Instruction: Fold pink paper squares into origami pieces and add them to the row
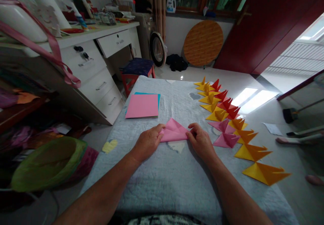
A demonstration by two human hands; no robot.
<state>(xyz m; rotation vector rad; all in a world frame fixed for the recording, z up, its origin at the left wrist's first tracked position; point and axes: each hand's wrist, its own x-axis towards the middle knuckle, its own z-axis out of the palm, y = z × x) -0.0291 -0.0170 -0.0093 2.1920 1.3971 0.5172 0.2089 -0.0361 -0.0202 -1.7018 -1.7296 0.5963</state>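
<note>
A pink paper sheet (174,130), folded into a triangle, lies on the grey quilted table cover (162,174). My left hand (148,142) pinches its left corner with curled fingers. My right hand (201,140) pinches its right corner the same way. Both hands rest on the cover with the triangle's point facing away from me.
A stack of pink paper (142,106) over a blue sheet lies at the far left of the cover. Several folded yellow, red, orange and pink paper shapes (227,123) run along the right edge. White drawers (96,79) stand left; a green bag (48,162) sits lower left.
</note>
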